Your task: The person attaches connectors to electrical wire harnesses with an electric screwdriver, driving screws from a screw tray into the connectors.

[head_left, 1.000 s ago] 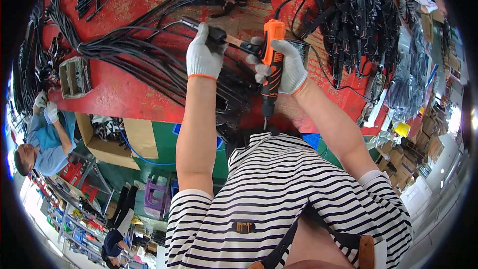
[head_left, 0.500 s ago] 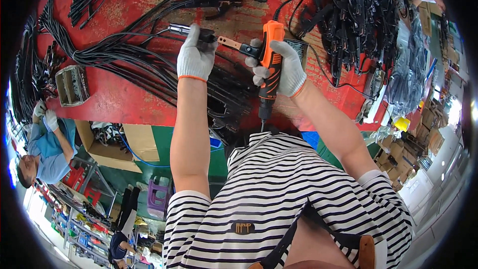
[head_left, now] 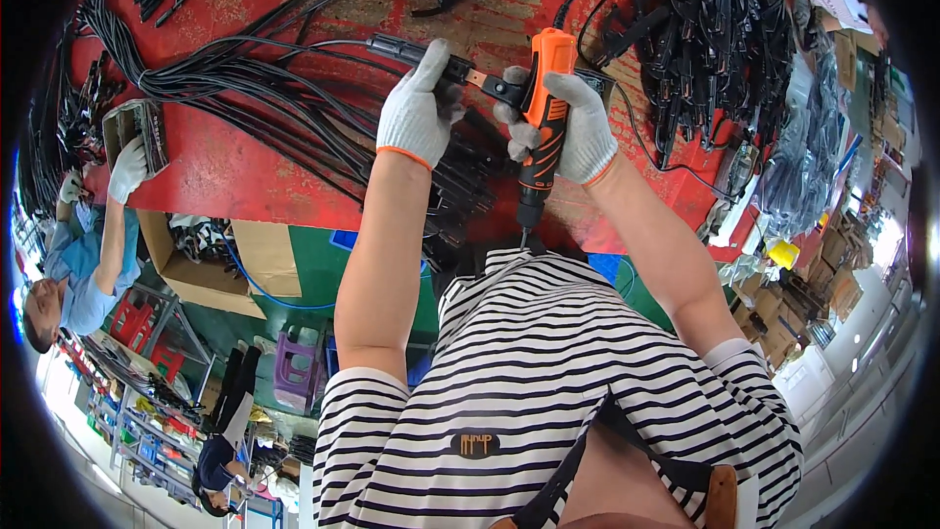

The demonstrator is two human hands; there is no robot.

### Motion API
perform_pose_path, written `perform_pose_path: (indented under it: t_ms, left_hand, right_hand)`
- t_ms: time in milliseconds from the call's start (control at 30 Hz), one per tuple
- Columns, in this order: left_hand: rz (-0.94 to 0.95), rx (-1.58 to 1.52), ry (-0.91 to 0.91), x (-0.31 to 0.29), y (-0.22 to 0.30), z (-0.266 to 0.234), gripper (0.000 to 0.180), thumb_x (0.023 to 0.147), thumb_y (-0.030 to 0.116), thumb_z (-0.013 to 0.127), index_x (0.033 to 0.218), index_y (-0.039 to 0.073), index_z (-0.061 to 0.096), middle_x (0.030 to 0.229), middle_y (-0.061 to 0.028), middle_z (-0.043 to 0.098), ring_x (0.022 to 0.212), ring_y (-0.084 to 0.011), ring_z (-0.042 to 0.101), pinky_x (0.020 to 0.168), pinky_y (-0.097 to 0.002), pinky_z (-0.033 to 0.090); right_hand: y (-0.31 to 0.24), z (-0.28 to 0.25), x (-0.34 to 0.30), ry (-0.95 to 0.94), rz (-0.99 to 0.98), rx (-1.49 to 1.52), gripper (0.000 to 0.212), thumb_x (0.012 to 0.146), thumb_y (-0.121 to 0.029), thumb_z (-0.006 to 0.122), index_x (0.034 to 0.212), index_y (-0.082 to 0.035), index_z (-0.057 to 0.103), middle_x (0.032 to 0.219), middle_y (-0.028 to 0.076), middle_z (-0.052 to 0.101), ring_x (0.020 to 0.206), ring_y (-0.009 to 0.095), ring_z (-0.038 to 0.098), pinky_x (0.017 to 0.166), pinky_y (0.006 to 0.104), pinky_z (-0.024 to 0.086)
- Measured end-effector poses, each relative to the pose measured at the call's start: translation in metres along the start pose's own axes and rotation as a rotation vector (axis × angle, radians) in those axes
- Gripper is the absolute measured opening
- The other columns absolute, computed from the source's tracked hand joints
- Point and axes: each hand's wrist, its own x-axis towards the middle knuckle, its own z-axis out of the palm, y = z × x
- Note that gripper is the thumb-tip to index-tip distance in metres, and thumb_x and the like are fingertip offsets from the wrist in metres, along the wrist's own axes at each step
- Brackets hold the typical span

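Note:
My left hand, in a white knit glove with an orange cuff, is closed round the black grip of what looks like a welding electrode holder. A cable leads left from the grip. Between my hands shows a short copper-coloured bar, running into a black end piece. My gloved right hand grips an orange and black power screwdriver, its bit pointing down toward my striped shirt. Right-hand fingertips also touch the black end piece; their exact hold on it is partly hidden.
Bundled black cables spread across the worn red table. A heap of black holders lies at right, beside plastic-wrapped goods. At left, a co-worker's gloved hand is at a small box. An open carton stands below.
My left hand has moved right, closer to the screwdriver. Less copper shows, and black grip now shows where the silvery cable end was. The co-worker's hand has reached the small box.

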Motion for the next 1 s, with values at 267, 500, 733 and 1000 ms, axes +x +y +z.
perform_pose_path:
  t_ms: [267,500,733,1000]
  left_hand:
    - [-0.092,-0.063,0.036,-0.034,-0.021,0.016,0.03,0.097,0.04,0.075,0.092,0.013,0.065,0.08,-0.0025,0.064,0.069,-0.0195,0.06,0.061,-0.0333,0.049]
    - [-0.217,-0.281,-0.315,-0.055,-0.026,0.03,0.033,0.094,0.046,0.074,0.097,0.015,0.063,0.086,-0.0077,0.068,0.075,-0.0296,0.067,0.066,-0.0492,0.056]
    - [0.032,-0.479,-0.071,-0.05,-0.032,0.023,0.02,0.091,0.024,0.081,0.099,0.011,0.068,0.078,-0.0071,0.063,0.073,-0.0212,0.064,0.064,-0.0315,0.058]
    - [0.117,-0.539,-0.157,-0.041,-0.064,-0.001,0.028,0.096,0.038,0.075,0.116,0.02,0.068,0.081,-0.0021,0.058,0.062,-0.0089,0.053,0.05,-0.0217,0.046]
  right_hand:
    - [0.009,0.001,-0.01,-0.017,-0.028,0.008,0.049,0.093,-0.04,0.067,0.129,-0.007,0.062,0.098,0.019,0.066,0.063,0.022,0.064,0.07,0.0456,0.056]
    - [0.015,0.004,-0.02,-0.079,-0.057,-0.116,0.059,0.092,-0.044,0.068,0.136,-0.006,0.059,0.099,0.019,0.069,0.067,0.023,0.066,0.069,0.0443,0.055]
    - [-0.036,-0.03,-0.087,0.27,-0.504,-0.457,0.047,0.097,-0.029,0.054,0.135,-0.002,0.056,0.099,0.018,0.072,0.072,0.029,0.071,0.068,0.0407,0.059]
    - [-0.051,-0.103,-0.059,0.287,-1.214,-0.455,0.026,0.095,-0.022,0.061,0.114,-0.004,0.059,0.104,0.016,0.07,0.074,0.027,0.071,0.068,0.0458,0.06]
